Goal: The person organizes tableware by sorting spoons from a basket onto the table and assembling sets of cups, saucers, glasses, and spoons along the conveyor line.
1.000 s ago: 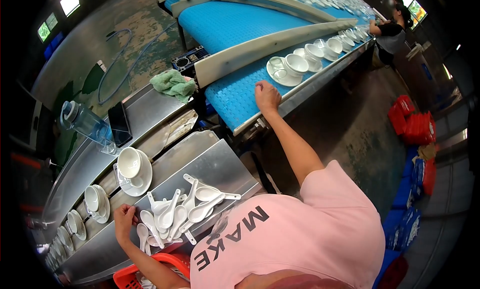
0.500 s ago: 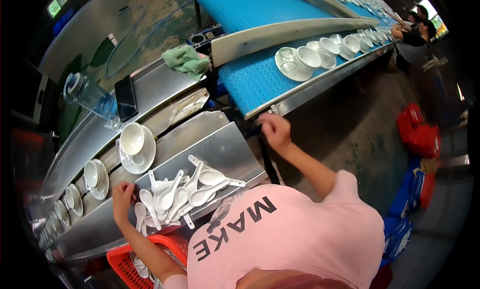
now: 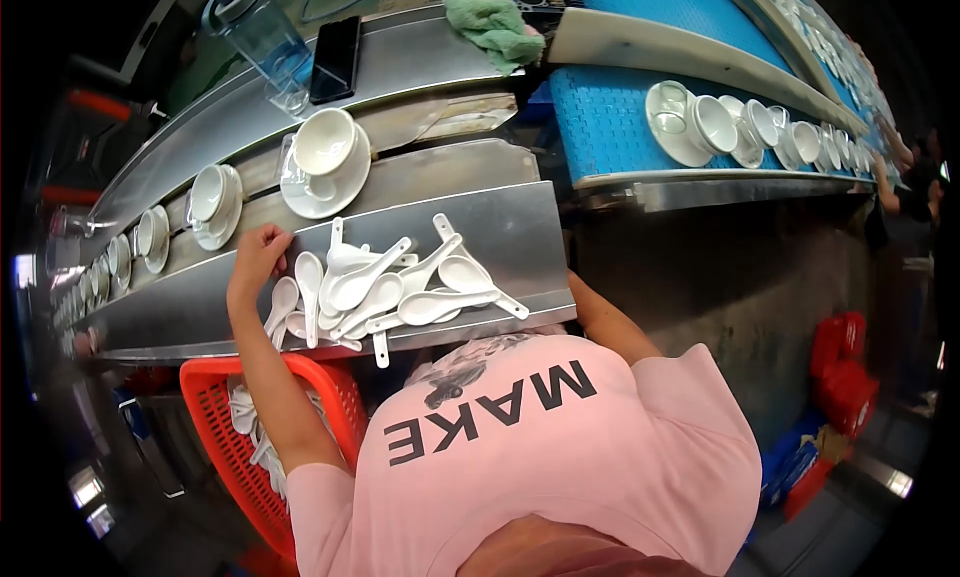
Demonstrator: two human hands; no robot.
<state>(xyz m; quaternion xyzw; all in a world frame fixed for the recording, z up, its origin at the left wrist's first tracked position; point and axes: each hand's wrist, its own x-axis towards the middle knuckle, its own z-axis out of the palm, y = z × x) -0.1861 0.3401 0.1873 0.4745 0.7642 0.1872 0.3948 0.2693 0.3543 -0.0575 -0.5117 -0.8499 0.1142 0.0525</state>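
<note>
My left hand [image 3: 262,251] is at the left end of a metal ledge, its fingers curled. Whatever is inside them, if anything, is hidden. Close to its right lies a loose heap of white soup spoons [image 3: 372,289]. Just beyond the hand, a white cup [image 3: 325,142] tilts on a saucer [image 3: 335,199], with a clear glass partly visible beside it. Another cup and saucer [image 3: 212,195] stand further left. My right forearm [image 3: 610,322] goes behind the ledge's right end, and the hand itself is out of sight.
A red basket [image 3: 345,402] holding more spoons stands below the ledge. Behind are a water bottle [image 3: 262,37], a black phone [image 3: 335,59] and a green cloth [image 3: 492,32]. On the right, a blue conveyor [image 3: 610,127] carries cups on saucers. People's arms show at the far right.
My view has turned, so the ledge and conveyor sit higher and further right. My right hand, earlier raised near the conveyor's end, has dropped out of sight. The left hand stays by the spoons.
</note>
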